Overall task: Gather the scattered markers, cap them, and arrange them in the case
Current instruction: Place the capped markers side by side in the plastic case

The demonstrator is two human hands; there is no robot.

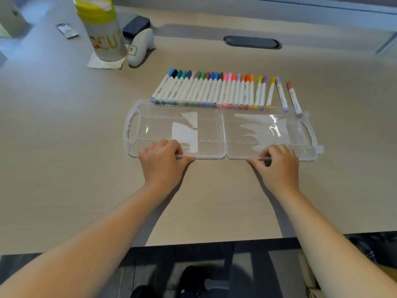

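We hold the clear case point(182, 134) by its near edge with both hands. Our left hand point(163, 160) pinches the rim of one half, with the fingers on top and the thumb in front. Our right hand point(277, 162) pinches the rim of the other half the same way. The case lies wide open and flat on the table point(64, 147). We see no markers in it.

The markers point(214, 89) lie just past the case, on the far side from our hands. They are in a neat row with their caps on, as far as we can tell. Most of them touch side by side. A few past our right hand sit a little apart, and two at the end of the row lean over point(294, 98).

So we think the picking up and capping is done. The step now is getting the case ready. Next we must let go of the rim and reach over the case. Then we pick up the markers and lay them inside in a tidy row.
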